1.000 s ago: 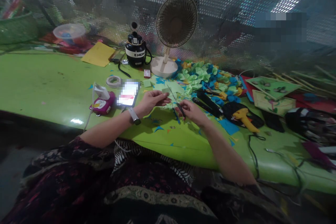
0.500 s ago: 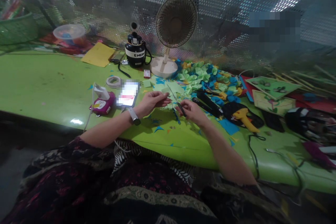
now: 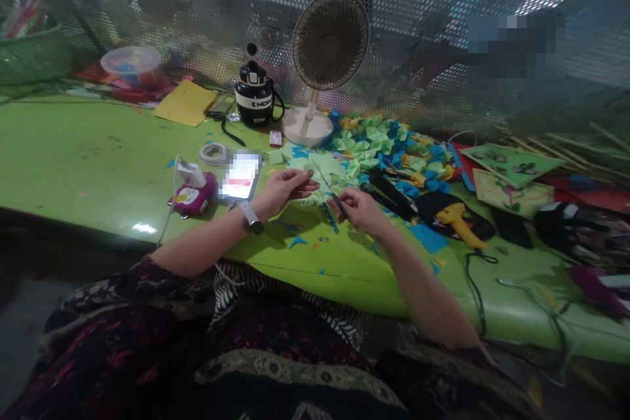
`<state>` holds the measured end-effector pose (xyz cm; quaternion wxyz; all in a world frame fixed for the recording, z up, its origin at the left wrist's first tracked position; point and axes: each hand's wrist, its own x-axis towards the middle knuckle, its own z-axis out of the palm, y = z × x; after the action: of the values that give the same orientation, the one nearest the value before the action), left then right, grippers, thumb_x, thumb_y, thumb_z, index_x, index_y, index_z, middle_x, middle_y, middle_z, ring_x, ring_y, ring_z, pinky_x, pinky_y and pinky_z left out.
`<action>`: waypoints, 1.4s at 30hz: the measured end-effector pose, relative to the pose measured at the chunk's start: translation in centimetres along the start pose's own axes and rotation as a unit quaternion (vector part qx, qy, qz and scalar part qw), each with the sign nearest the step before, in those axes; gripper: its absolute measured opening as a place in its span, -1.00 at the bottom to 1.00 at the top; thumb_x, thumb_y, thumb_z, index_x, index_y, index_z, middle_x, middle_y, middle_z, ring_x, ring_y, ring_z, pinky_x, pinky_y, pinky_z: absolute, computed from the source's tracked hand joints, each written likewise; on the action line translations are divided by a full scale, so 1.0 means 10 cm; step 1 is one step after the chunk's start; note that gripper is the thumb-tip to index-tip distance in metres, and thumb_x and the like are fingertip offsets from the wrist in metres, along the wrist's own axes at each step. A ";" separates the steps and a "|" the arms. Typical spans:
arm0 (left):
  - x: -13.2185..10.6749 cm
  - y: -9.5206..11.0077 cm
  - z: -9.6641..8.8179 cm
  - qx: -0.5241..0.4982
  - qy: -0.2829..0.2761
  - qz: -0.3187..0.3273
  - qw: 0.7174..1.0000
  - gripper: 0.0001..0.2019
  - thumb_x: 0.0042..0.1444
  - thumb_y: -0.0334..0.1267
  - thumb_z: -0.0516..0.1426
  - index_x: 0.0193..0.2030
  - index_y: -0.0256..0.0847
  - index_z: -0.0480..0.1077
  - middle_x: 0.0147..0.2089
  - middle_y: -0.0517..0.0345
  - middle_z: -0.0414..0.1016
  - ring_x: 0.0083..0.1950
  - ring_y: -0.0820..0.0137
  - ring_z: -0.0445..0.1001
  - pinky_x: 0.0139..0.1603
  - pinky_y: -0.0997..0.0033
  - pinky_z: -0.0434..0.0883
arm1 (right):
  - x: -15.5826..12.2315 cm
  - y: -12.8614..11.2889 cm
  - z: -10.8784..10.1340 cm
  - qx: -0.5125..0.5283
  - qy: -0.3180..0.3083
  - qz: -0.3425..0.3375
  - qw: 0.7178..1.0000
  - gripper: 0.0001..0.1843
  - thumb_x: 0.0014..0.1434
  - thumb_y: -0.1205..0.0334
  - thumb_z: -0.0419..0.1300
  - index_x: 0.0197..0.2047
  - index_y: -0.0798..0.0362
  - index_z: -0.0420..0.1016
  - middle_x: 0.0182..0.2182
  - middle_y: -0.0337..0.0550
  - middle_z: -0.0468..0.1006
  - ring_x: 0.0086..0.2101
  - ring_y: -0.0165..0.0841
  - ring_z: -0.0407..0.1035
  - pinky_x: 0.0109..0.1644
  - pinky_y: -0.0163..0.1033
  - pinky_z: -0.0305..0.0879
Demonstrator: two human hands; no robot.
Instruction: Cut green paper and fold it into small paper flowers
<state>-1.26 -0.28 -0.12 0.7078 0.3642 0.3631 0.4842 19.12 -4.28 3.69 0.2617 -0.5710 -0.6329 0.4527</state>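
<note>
My right hand (image 3: 361, 209) grips a pair of scissors (image 3: 331, 191) with dark handles, its blades pointing up and left. My left hand (image 3: 285, 188), with a watch (image 3: 251, 217) on the wrist, pinches a small piece of light green paper (image 3: 322, 170) at its fingertips, right where the blades meet it. Both hands hover just above the green table (image 3: 98, 164). Small blue and green paper scraps (image 3: 298, 241) lie under and around them.
A heap of folded green, blue and yellow paper pieces (image 3: 388, 144) lies behind my hands. A phone (image 3: 239, 176), tape roll (image 3: 213, 153), pink holder (image 3: 193, 191), black jug (image 3: 253, 95) and desk fan (image 3: 327, 59) stand left and behind. A yellow glue gun (image 3: 460, 220) lies to the right.
Hands hold nearly the same pose. My left fingers have turned the green paper slightly, and the scissors have shifted a touch.
</note>
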 end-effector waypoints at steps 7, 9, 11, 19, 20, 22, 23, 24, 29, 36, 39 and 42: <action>0.00 0.01 -0.01 0.033 -0.004 0.015 0.999 -0.77 0.12 -0.18 0.32 -0.29 -0.33 0.47 -0.34 0.04 0.64 -0.36 0.48 0.59 -0.24 0.46 0.52 | 0.01 0.00 -0.02 0.008 -0.012 0.010 1.000 -0.35 -0.22 -0.37 0.38 -0.44 0.02 0.29 -0.61 -0.28 0.44 -0.59 -0.43 0.31 -0.52 -0.32 0.19; -0.01 0.01 0.00 0.044 -0.018 0.011 0.999 -0.78 0.12 -0.19 0.32 -0.31 -0.33 0.48 -0.35 0.02 0.64 -0.37 0.47 0.59 -0.22 0.44 0.52 | 0.02 0.01 -0.03 0.007 -0.023 0.005 1.000 -0.37 -0.20 -0.37 0.37 -0.43 0.02 0.30 -0.61 -0.27 0.45 -0.59 -0.44 0.30 -0.53 -0.32 0.17; -0.02 0.01 0.00 0.051 -0.027 0.010 0.998 -0.79 0.13 -0.19 0.32 -0.32 -0.31 0.49 -0.36 0.02 0.64 -0.37 0.47 0.59 -0.21 0.42 0.52 | 0.02 0.02 -0.04 0.004 -0.030 0.000 1.000 -0.38 -0.17 -0.37 0.35 -0.42 0.02 0.31 -0.59 -0.27 0.47 -0.60 -0.44 0.28 -0.54 -0.32 0.14; -0.02 0.01 -0.01 0.056 -0.023 0.018 0.998 -0.73 0.10 -0.10 0.33 -0.28 -0.29 0.49 -0.31 0.00 0.65 -0.30 0.41 0.62 -0.21 0.41 0.52 | 0.03 0.02 -0.04 -0.003 -0.012 -0.011 1.000 -0.36 -0.17 -0.39 0.35 -0.44 0.02 0.30 -0.60 -0.29 0.44 -0.56 -0.43 0.30 -0.49 -0.31 0.17; -0.01 0.01 -0.01 0.056 -0.019 0.020 0.998 -0.72 0.09 -0.10 0.33 -0.28 -0.29 0.48 -0.32 0.01 0.64 -0.29 0.41 0.62 -0.23 0.42 0.52 | 0.03 0.02 -0.04 -0.002 -0.013 -0.010 1.000 -0.36 -0.18 -0.39 0.35 -0.44 0.02 0.30 -0.60 -0.28 0.43 -0.56 -0.42 0.32 -0.48 -0.31 0.19; -0.01 0.01 -0.02 0.055 -0.010 0.025 0.998 -0.71 0.08 -0.10 0.34 -0.29 -0.30 0.47 -0.34 0.03 0.63 -0.31 0.41 0.62 -0.28 0.46 0.51 | 0.03 0.02 -0.04 0.001 -0.014 -0.007 1.000 -0.35 -0.19 -0.40 0.36 -0.45 0.03 0.31 -0.61 -0.28 0.43 -0.55 -0.41 0.34 -0.48 -0.30 0.21; -0.01 0.01 -0.02 0.054 -0.007 0.027 0.998 -0.71 0.07 -0.10 0.35 -0.29 -0.30 0.46 -0.35 0.05 0.63 -0.32 0.42 0.62 -0.30 0.48 0.50 | 0.03 0.02 -0.04 0.003 -0.013 -0.007 1.000 -0.35 -0.20 -0.40 0.36 -0.46 0.03 0.31 -0.61 -0.28 0.43 -0.56 -0.41 0.34 -0.48 -0.30 0.22; 0.00 0.02 -0.01 0.052 -0.004 0.028 0.998 -0.71 0.07 -0.10 0.35 -0.30 -0.31 0.46 -0.36 0.07 0.62 -0.33 0.44 0.62 -0.33 0.51 0.50 | 0.03 0.02 -0.04 0.004 -0.013 -0.008 1.000 -0.35 -0.20 -0.39 0.37 -0.46 0.03 0.30 -0.62 -0.28 0.43 -0.56 -0.42 0.34 -0.47 -0.30 0.23; 0.00 0.03 0.00 0.041 0.001 0.028 0.999 -0.71 0.06 -0.13 0.36 -0.32 -0.32 0.44 -0.39 0.12 0.59 -0.36 0.47 0.61 -0.39 0.56 0.49 | 0.03 0.04 -0.03 0.013 -0.009 -0.018 1.000 -0.35 -0.21 -0.38 0.38 -0.49 0.03 0.30 -0.64 -0.30 0.42 -0.59 -0.45 0.33 -0.48 -0.31 0.28; 0.03 0.03 -0.02 0.035 0.021 0.044 0.998 -0.70 0.01 -0.12 0.38 -0.34 -0.30 0.43 -0.45 0.21 0.52 -0.38 0.47 0.60 -0.43 0.58 0.48 | 0.05 0.07 -0.04 0.031 -0.019 -0.017 0.999 -0.35 -0.24 -0.37 0.41 -0.49 0.04 0.32 -0.66 -0.31 0.42 -0.62 -0.45 0.34 -0.51 -0.32 0.31; 0.04 0.02 -0.03 0.035 0.019 0.050 0.998 -0.67 -0.03 -0.09 0.39 -0.34 -0.30 0.44 -0.44 0.20 0.52 -0.39 0.47 0.59 -0.43 0.57 0.48 | 0.05 0.07 -0.04 0.032 -0.021 -0.019 0.999 -0.36 -0.22 -0.36 0.41 -0.49 0.04 0.33 -0.65 -0.30 0.43 -0.61 -0.45 0.36 -0.51 -0.32 0.32; 0.04 0.02 -0.03 0.033 0.021 0.051 0.998 -0.63 -0.08 -0.06 0.41 -0.35 -0.30 0.43 -0.45 0.21 0.52 -0.39 0.46 0.59 -0.43 0.56 0.48 | 0.05 0.08 -0.04 0.032 -0.021 -0.021 0.999 -0.37 -0.21 -0.36 0.41 -0.49 0.04 0.33 -0.66 -0.30 0.43 -0.62 -0.44 0.36 -0.52 -0.32 0.32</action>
<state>-1.48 0.19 -0.12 0.6621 0.3950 0.3746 0.5150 19.72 -3.77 3.11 0.2761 -0.5393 -0.6350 0.4792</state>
